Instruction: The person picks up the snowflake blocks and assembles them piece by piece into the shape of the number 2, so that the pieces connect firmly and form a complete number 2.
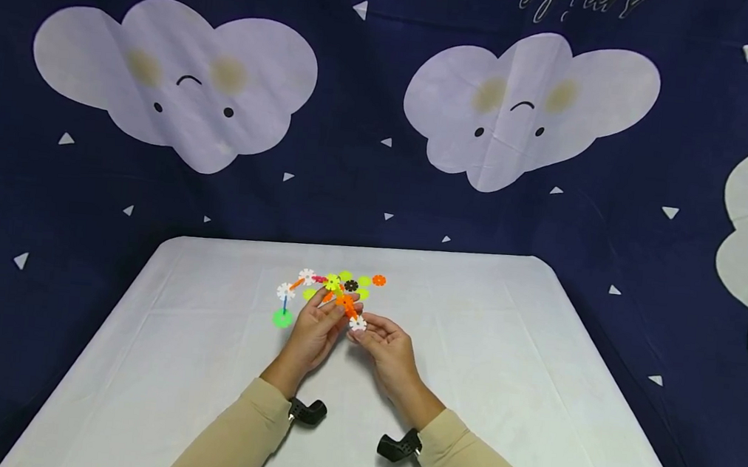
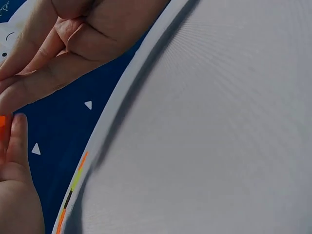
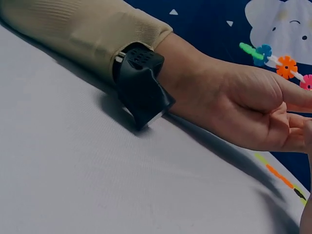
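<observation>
My left hand (image 1: 313, 338) holds a chain of joined plastic snowflake discs near its orange disc (image 1: 346, 302). From there the chain runs left through a yellow-green disc (image 1: 333, 282), a pink one and a white disc (image 1: 306, 276). Beyond these come an orange disc seen edge-on, a second white disc (image 1: 285, 291) and a blue one, and a green disc (image 1: 283, 319) hangs at the end. With thumb and fingers, my right hand (image 1: 395, 354) pinches a white disc (image 1: 358, 323) beside the orange part. Fingers partly hide where these two meet.
Loose discs lie on the white table (image 1: 503, 363) behind the hands, among them a black disc (image 1: 351, 286), an orange disc (image 1: 379, 281) and several yellow-green ones. A dark blue cloth with clouds (image 1: 531, 114) hangs behind the table. Each wrist carries a black camera (image 1: 399, 446).
</observation>
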